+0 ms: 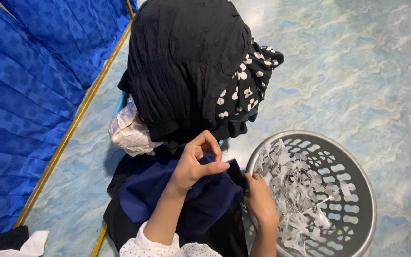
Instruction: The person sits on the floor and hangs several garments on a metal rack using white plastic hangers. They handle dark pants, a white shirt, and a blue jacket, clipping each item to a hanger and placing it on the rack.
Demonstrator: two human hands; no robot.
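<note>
I am working with both hands low in front of me, and closest in my left hand is pinching at the top of the navy garment that is lying bunched across my lap — thumb and forefinger are curled into a ring around a small fold of the cloth, the other fingers tucked loosely behind. My right hand is gripping the same garment at its right edge, fingers closed tight on the fabric just where it is meeting the rim of the grey plastic basket; whether anything small is held inside that grip I cannot tell. The basket is sitting just beside me on the right, and it is holding a loose heap of white paper tags and strips, covering much of its bottom — so I judge a good many pieces are already done. Under the navy piece more dark cloth is spreading on the floor. Farther off, a tall pile of clothes is waiting — black crinkled fabric on top, a black piece with white spots at its right side, and a pale shiny bundle at its left foot. Judging by that pile, plenty is left. Blue patterned cloth is lying along the far left.
</note>
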